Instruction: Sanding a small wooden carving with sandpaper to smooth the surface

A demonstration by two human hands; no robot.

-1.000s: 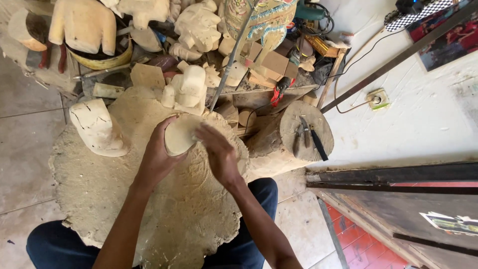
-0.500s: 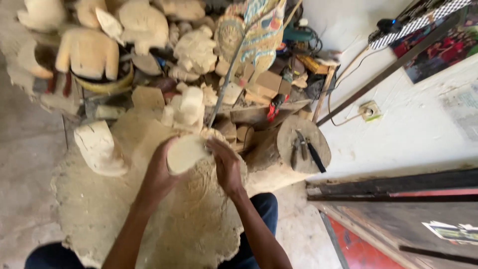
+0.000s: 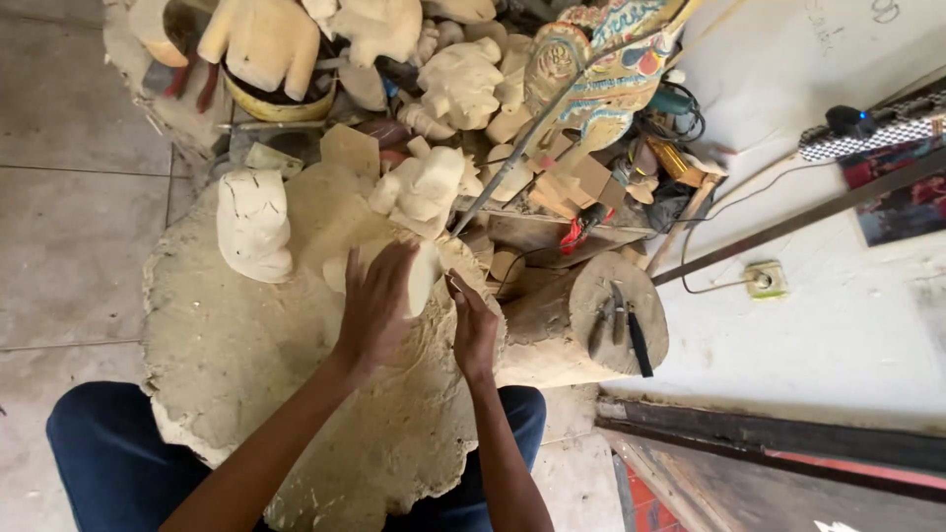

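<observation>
My left hand (image 3: pixel 376 305) lies spread over a pale rounded piece of carved wood (image 3: pixel 424 278) that rests on a wide, rough slab of wood (image 3: pixel 246 374) across my lap. My right hand (image 3: pixel 475 330) sits just to the right of the piece, fingers curled at its edge, and seems to hold a small tool, though I cannot make it out. The palm of my left hand hides most of the piece.
A pale block-shaped carving (image 3: pixel 254 225) stands on the slab at left. A log stump (image 3: pixel 591 330) at right carries chisels (image 3: pixel 621 325). Beyond are several unpainted figures (image 3: pixel 458 79), a painted carving (image 3: pixel 601 69), offcuts, cables and a wall socket (image 3: pixel 761 281).
My left hand has slid from the side of the round piece onto its top, covering it. The camera view has moved closer and shifted slightly.
</observation>
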